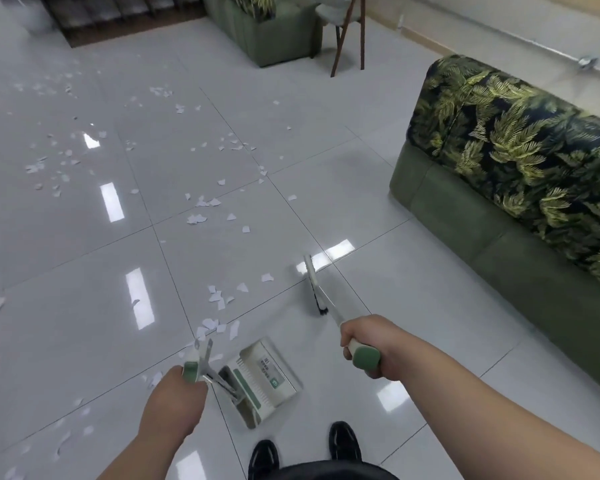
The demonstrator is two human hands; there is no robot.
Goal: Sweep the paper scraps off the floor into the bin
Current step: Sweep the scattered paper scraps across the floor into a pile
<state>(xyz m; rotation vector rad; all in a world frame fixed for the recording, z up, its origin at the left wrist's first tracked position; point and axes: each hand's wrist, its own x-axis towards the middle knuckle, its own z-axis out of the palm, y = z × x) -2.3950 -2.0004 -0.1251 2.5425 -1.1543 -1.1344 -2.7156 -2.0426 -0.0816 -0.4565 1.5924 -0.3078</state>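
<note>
White paper scraps (219, 299) lie scattered over the glossy grey tile floor, thickest ahead and to the left. My right hand (368, 344) grips the green-capped handle of a white broom; its head (314, 285) rests on the floor ahead, right of the nearest scraps. My left hand (177, 393) holds the green-tipped handle of a white and green dustpan (264, 379), which sits on the floor just in front of my black shoes. No bin is in view.
A green sofa with leaf-print cushions (520, 174) stands along the right. Another green sofa (267, 32) and a chair with wooden legs (347, 36) are at the back. A dark rug edge (118, 26) lies far left.
</note>
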